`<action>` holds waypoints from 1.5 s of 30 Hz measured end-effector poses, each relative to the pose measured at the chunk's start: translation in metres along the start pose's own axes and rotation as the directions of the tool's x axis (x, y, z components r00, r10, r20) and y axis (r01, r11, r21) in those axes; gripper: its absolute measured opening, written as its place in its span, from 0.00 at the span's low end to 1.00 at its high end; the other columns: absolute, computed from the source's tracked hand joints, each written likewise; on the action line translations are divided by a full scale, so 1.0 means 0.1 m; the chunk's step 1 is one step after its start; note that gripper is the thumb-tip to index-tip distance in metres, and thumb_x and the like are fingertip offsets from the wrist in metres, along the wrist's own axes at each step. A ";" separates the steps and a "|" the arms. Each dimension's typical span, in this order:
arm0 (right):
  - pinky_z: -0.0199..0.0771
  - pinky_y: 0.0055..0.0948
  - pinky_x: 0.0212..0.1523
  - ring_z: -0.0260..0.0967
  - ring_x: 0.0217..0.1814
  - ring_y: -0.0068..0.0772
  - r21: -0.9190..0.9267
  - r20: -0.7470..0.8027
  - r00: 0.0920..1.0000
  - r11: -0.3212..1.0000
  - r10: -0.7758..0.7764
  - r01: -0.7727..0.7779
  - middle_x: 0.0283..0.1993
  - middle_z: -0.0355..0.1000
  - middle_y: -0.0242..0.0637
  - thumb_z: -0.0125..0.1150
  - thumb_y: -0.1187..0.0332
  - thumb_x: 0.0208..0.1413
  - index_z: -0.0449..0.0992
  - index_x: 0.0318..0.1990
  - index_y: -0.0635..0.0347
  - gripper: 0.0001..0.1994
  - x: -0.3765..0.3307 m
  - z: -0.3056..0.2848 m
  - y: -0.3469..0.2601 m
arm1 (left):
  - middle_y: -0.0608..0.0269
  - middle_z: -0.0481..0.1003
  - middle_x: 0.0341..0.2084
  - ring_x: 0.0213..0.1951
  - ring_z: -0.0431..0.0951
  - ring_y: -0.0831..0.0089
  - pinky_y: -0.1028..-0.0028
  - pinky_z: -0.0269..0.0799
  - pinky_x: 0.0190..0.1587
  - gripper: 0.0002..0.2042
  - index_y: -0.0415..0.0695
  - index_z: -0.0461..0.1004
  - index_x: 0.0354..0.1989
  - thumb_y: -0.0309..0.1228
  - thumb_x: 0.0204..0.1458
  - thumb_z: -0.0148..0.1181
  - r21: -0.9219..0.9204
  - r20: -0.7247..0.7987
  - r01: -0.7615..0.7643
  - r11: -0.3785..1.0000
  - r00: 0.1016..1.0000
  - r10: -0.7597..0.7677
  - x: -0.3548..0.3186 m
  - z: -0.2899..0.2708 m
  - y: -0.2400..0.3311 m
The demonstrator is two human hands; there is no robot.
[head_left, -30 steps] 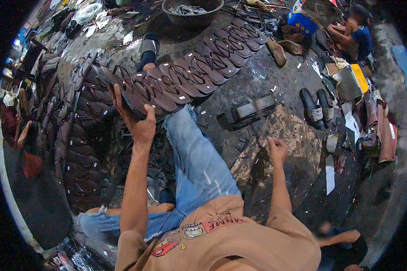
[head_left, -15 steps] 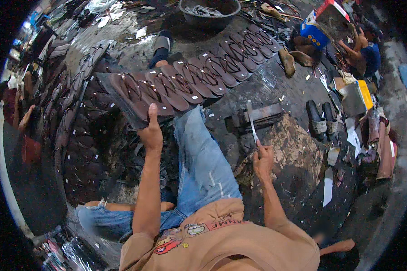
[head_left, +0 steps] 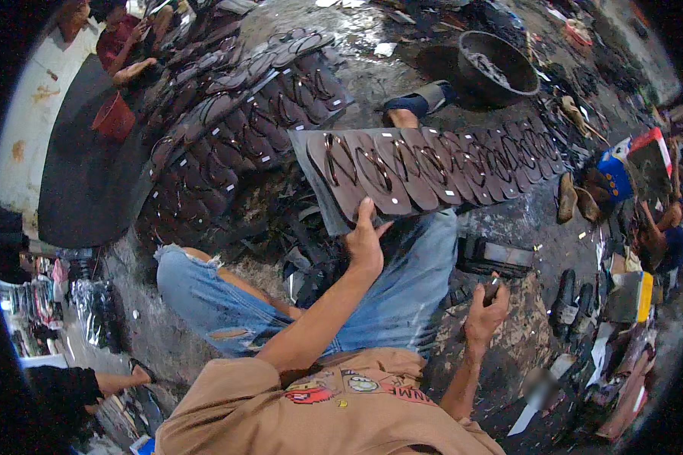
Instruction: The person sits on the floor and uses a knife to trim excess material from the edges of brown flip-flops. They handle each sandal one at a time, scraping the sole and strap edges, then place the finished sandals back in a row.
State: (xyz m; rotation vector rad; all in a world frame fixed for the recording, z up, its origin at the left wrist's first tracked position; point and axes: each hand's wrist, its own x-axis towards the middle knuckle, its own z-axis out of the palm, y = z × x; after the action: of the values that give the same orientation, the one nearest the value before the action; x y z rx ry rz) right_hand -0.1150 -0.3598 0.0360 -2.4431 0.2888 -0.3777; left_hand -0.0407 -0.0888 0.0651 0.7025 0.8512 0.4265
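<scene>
My left hand (head_left: 366, 246) is closed on the near left end of a long dark board (head_left: 307, 163), its thumb on top beside a sandal. A row of brown thong sandals (head_left: 410, 178) lies overlapped along this board, with small white stickers on some. The board stretches away to the right above my bent knee. Lower right, my right hand (head_left: 484, 315) is closed round a knife (head_left: 492, 288). Only a short dark part of the knife shows, pointing away from me. Just beyond that hand a dark block (head_left: 501, 256) lies on a worn wooden slab (head_left: 520, 322).
More boards of sandals (head_left: 250, 136) cover the floor at left. A black basin (head_left: 501, 72) stands far right, past my foot. Black slides (head_left: 565, 303) and an open box (head_left: 630, 296) are at right. Co-workers sit at far left and right, one with an outstretched hand (head_left: 135, 70).
The view has swung left, so things appear farther right. The knife's long bright blade, plain before, is now mostly out of sight. My left hand keeps its grip on the board.
</scene>
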 end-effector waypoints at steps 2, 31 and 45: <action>0.72 0.31 0.35 0.69 0.33 0.28 0.327 0.301 0.948 0.924 0.098 -0.200 0.36 0.72 0.36 0.58 0.69 0.64 0.70 0.63 0.61 0.20 0.10 -0.20 -0.68 | 0.50 0.69 0.57 0.60 0.70 0.55 0.55 0.85 0.46 0.21 0.35 0.71 0.54 0.39 0.60 0.61 -0.005 0.104 0.085 0.996 0.991 -0.084 -0.14 -0.30 0.27; 0.67 0.53 0.59 0.66 0.62 0.65 0.426 0.755 0.511 0.900 -0.412 0.096 0.58 0.71 0.60 0.64 0.59 0.60 0.74 0.56 0.69 0.23 -0.44 1.93 -1.74 | 0.74 0.67 0.16 0.18 0.62 0.89 0.81 0.56 0.19 0.19 0.43 0.70 0.23 0.39 0.66 0.56 0.685 0.179 -0.119 0.718 0.984 -0.007 -0.38 -0.59 1.04; 0.68 0.38 0.28 0.67 0.24 0.31 0.635 0.759 0.519 0.626 -0.394 -0.453 0.23 0.69 0.36 0.46 0.48 0.71 0.72 0.33 0.63 0.25 0.35 2.33 -3.23 | 0.68 0.76 0.43 0.47 0.75 0.75 0.63 0.68 0.55 0.18 0.51 0.75 0.47 0.52 0.64 0.55 -0.164 0.056 0.088 0.983 0.995 -0.079 0.17 -1.35 1.03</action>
State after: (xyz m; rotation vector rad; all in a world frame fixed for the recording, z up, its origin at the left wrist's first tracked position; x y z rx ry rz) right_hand 0.0324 0.0097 0.0703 -1.4102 -0.2622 0.6808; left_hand -0.1455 0.0459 0.0672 0.5191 0.7863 0.3985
